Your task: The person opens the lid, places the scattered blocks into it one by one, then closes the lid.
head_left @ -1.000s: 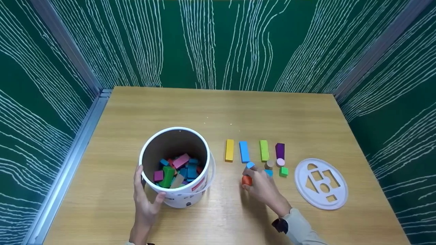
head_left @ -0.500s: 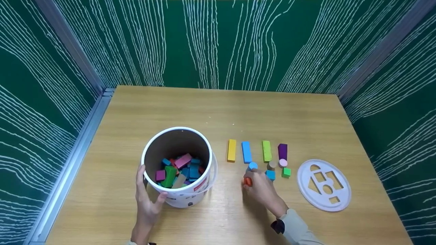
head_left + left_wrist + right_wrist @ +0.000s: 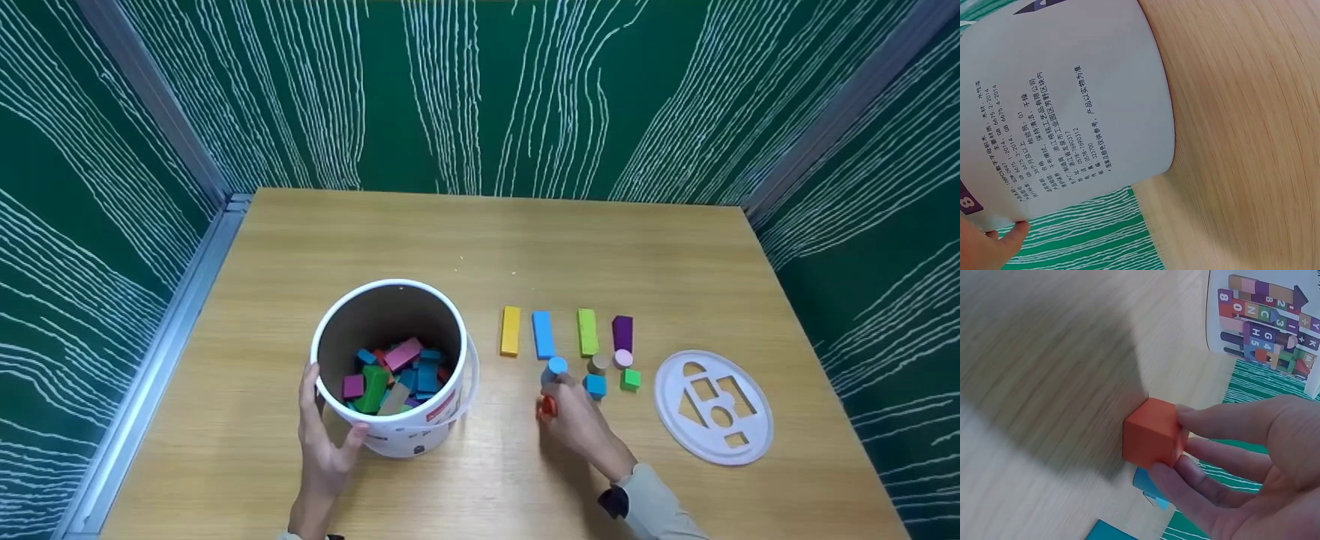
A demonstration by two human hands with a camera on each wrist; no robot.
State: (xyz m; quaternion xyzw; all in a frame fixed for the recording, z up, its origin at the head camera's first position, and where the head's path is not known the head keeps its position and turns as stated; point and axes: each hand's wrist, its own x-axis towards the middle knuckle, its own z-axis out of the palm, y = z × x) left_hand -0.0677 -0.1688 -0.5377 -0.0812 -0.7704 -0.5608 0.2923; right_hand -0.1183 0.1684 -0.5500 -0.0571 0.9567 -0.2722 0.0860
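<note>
One orange block (image 3: 1151, 430) is sitting between the thumb and fingertips of the right hand (image 3: 579, 421), which is pinching it low over the table (image 3: 375, 232); I am not managing to tell whether its underside is touching the wood. A blue cylinder (image 3: 555, 367) is standing just beyond it, close to the knuckles, and that is what is worrying me most: a small sideways drift of the fingers could be enough to knock it over. A blue cube (image 3: 595, 386) is lying just beside the same hand, so a careless lift of the wrist could be shoving it into the brown cylinder (image 3: 598, 364) behind. I am also judging the pinch itself as slightly risky, since the fingertips are bearing on smooth faces and an uneven squeeze could be twisting the block out.

On the other side, the left hand (image 3: 325, 454) is bracing the white bucket (image 3: 394, 444), with fingers and thumb spread along its outer wall rather than clenching it. Loose blocks (image 3: 371, 390) are filling its bottom, and a hard push at the rim could be sliding or tilting it.
</note>
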